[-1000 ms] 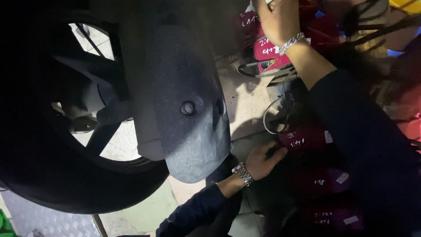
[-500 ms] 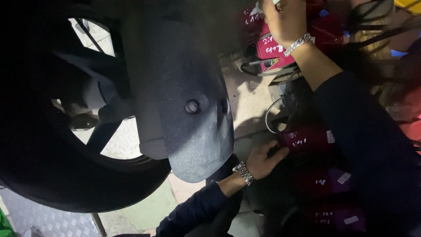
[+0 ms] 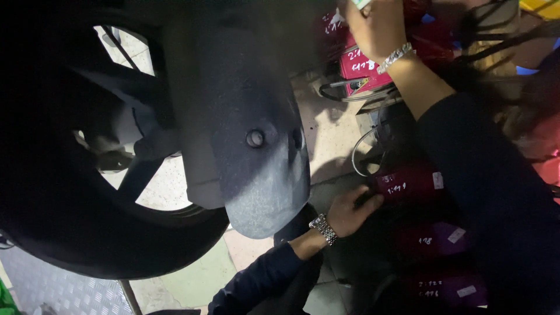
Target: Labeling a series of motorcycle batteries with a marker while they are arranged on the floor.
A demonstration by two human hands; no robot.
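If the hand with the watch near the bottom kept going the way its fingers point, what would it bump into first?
That left hand points right, toward a dark red box-shaped unit with white handwriting. Its fingertips look to be at the unit's edge already, so that comes first, though the dim light makes depth hard to judge.

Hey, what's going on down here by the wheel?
A person in dark sleeves works low beside a car's wheel and its dusty grey mudflap. The left hand, with a metal watch on the wrist, reaches to a dark red box in a row of similar boxes by the floor. The right hand, wearing a bracelet, is raised at another red box near a black cable. What it grips is cropped out.
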